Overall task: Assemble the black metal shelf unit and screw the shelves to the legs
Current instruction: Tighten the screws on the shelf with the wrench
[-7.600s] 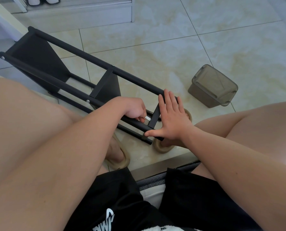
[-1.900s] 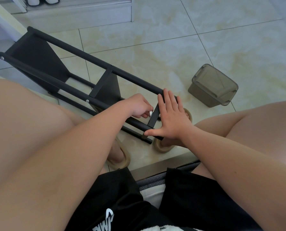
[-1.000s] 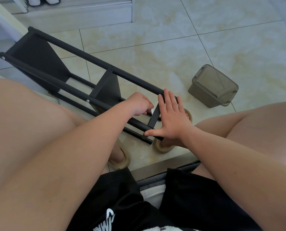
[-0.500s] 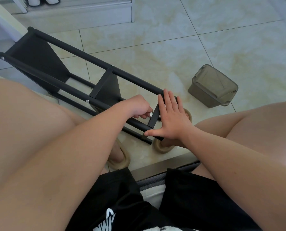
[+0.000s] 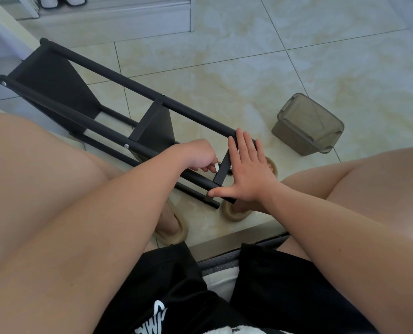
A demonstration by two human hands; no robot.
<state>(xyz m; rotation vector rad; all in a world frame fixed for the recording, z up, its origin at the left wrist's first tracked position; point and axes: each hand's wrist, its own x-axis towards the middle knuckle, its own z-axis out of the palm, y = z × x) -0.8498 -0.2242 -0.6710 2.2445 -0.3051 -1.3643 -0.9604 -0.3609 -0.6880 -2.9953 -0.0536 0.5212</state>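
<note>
Shelf unit lies on its side on the tiles, long axis far-left to near-right, near end at yr hands. R hand is flat, fingers straight, bracing the end shelf. L hand curls, pinching a small pale bit just left of it, so L is nearer the joint.

The floor was pale beige tile with a marbled pattern and thin dark grout lines. A black metal shelf unit lay on its side across it, running from the upper left toward the near middle. To the right, well apart from the unit, sat 1 smoky translucent box with its lid on, set at an angle to the grout lines. 2 tan slippers with feet in them rested on the tiles at the unit's near end: the left slipper nearer, the right slipper just beside the leg ends.
</note>
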